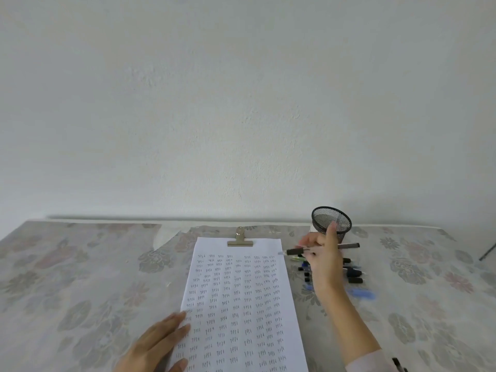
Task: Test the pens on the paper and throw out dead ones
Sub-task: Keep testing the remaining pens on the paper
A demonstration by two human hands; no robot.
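A white sheet of paper (pixel 241 299) lies in front of me, covered with rows of small handwritten test words and held at its top by a brass clip (pixel 240 240). My left hand (pixel 158 342) rests flat on the sheet's lower left edge, fingers apart. My right hand (pixel 320 253) holds a dark pen (pixel 349 246) level just right of the sheet's top corner, its clear tip pointing left. Under that hand several loose pens (pixel 353 275) lie in a pile on the table.
A black mesh cup (pixel 331 220) stands behind the pens by the wall. The table wears a floral cloth (pixel 80 277). A blue smudge-like item (pixel 361 293) lies right of my forearm. A thin dark rod (pixel 487 252) enters at the far right.
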